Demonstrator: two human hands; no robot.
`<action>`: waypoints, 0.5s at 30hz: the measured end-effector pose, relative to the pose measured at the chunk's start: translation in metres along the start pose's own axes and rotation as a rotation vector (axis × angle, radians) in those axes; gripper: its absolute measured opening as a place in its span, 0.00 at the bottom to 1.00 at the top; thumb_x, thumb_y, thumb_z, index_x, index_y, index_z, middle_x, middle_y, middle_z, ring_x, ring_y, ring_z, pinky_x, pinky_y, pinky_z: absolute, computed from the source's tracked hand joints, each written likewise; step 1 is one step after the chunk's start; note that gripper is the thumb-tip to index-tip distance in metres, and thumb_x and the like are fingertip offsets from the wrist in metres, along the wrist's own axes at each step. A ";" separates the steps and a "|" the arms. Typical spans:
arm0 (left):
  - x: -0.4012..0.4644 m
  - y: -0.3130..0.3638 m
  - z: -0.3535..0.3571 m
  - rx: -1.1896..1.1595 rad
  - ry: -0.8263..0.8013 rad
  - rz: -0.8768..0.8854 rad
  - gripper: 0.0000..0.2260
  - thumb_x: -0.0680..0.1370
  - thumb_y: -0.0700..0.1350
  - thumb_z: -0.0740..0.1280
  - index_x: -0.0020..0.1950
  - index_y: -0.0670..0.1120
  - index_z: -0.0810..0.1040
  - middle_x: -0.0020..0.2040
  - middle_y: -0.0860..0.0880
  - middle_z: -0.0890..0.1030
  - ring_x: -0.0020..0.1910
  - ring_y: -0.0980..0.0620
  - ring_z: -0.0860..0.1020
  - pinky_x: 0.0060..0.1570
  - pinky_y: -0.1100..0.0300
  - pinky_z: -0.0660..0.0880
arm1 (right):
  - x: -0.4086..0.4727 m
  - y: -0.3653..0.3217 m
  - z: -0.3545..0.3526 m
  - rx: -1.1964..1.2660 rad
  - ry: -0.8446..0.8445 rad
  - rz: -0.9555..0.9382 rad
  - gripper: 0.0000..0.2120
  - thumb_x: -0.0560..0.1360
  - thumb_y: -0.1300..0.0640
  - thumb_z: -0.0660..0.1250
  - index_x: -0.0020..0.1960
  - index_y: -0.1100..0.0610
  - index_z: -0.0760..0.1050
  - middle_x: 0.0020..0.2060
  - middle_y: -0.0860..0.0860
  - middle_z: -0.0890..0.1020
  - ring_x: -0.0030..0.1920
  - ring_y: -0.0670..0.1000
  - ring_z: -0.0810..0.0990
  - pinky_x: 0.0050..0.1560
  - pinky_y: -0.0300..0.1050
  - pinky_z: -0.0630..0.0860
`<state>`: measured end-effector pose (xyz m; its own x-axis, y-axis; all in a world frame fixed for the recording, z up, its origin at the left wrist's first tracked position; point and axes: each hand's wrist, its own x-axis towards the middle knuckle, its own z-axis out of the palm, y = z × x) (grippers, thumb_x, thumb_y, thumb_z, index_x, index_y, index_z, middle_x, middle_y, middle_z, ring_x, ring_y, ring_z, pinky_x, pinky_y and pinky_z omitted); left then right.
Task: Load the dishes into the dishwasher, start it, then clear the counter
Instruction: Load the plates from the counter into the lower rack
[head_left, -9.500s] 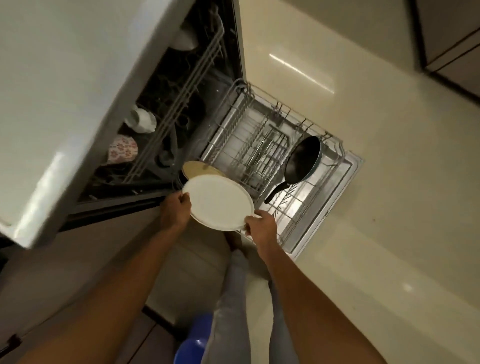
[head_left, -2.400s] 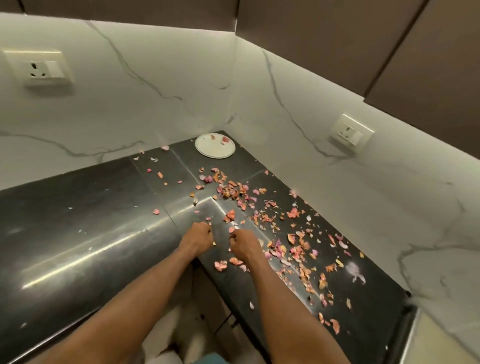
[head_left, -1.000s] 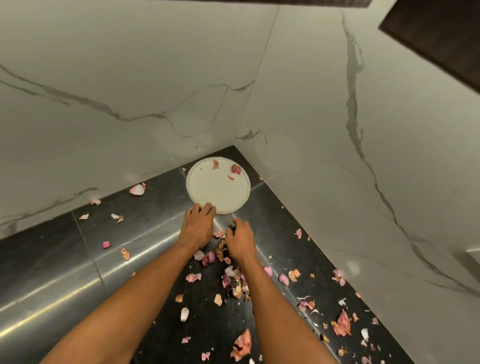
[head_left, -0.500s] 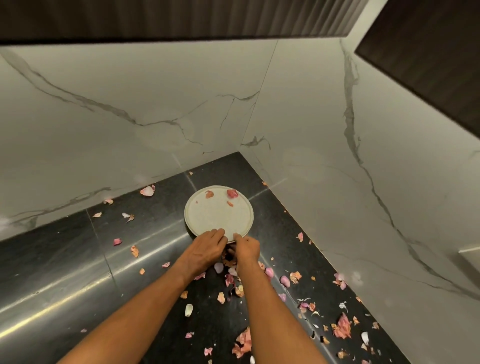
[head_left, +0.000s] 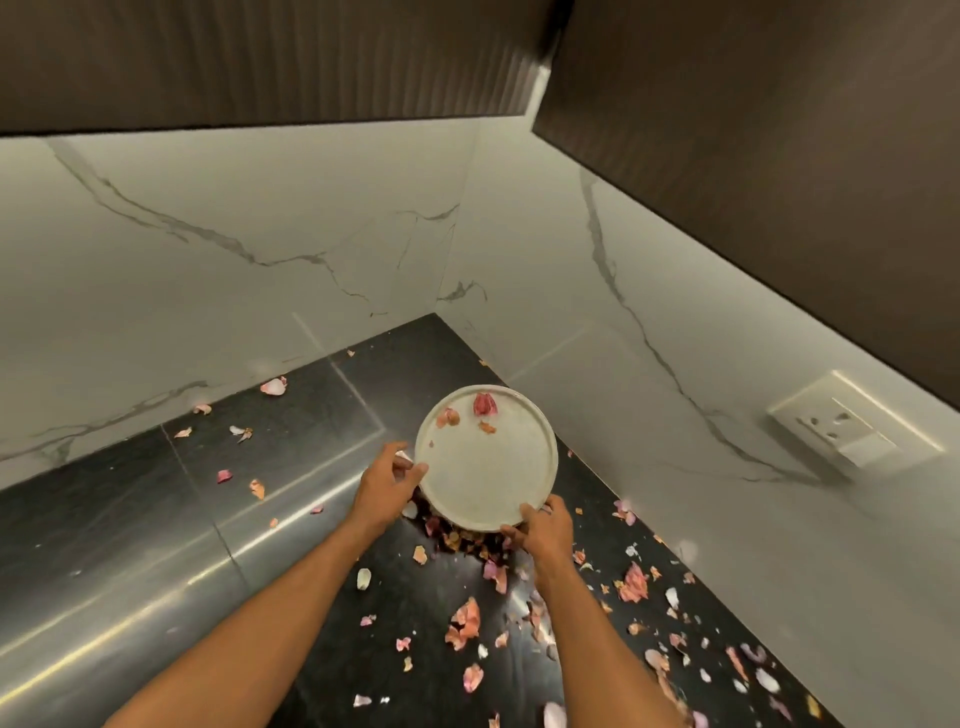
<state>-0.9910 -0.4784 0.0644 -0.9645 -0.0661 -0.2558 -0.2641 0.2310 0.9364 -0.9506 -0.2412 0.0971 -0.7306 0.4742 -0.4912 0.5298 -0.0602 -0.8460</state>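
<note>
A round white plate with a few pink onion peels on it is lifted off the black counter near the corner. My left hand grips its left rim with the thumb on top. At the plate's near rim my right hand holds on from below. Under the plate lies a small heap of pink and orange peels. The dishwasher is out of view.
Onion and garlic peels lie scattered over the counter, mostly to the right. White marble walls meet in the corner behind. Dark cabinets hang overhead. A wall socket sits on the right wall.
Both hands reached from the peel heap to the plate in the corner, took hold of its rim, and lifted it off the counter toward me.
</note>
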 end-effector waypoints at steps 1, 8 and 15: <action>-0.005 0.006 0.005 -0.030 -0.049 0.000 0.16 0.79 0.49 0.72 0.64 0.49 0.74 0.53 0.47 0.81 0.54 0.45 0.81 0.49 0.57 0.79 | -0.006 0.005 -0.012 0.003 0.020 -0.013 0.09 0.82 0.69 0.64 0.59 0.59 0.72 0.53 0.56 0.78 0.51 0.58 0.83 0.44 0.55 0.86; -0.048 0.033 0.045 -0.007 -0.237 0.142 0.07 0.83 0.47 0.66 0.57 0.47 0.81 0.48 0.51 0.84 0.47 0.54 0.81 0.53 0.58 0.77 | -0.045 0.030 -0.088 0.040 0.212 -0.189 0.08 0.82 0.72 0.61 0.57 0.63 0.74 0.55 0.63 0.81 0.48 0.55 0.80 0.33 0.34 0.80; -0.112 0.047 0.076 0.135 -0.330 0.269 0.06 0.81 0.39 0.68 0.56 0.43 0.81 0.46 0.46 0.84 0.40 0.57 0.80 0.43 0.60 0.76 | -0.093 0.045 -0.158 0.081 0.309 -0.220 0.12 0.82 0.73 0.59 0.59 0.61 0.75 0.53 0.56 0.81 0.51 0.54 0.80 0.35 0.31 0.77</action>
<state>-0.8952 -0.3862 0.1190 -0.9425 0.3215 -0.0911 0.0191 0.3239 0.9459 -0.7911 -0.1493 0.1372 -0.6523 0.7252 -0.2207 0.3301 0.0097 -0.9439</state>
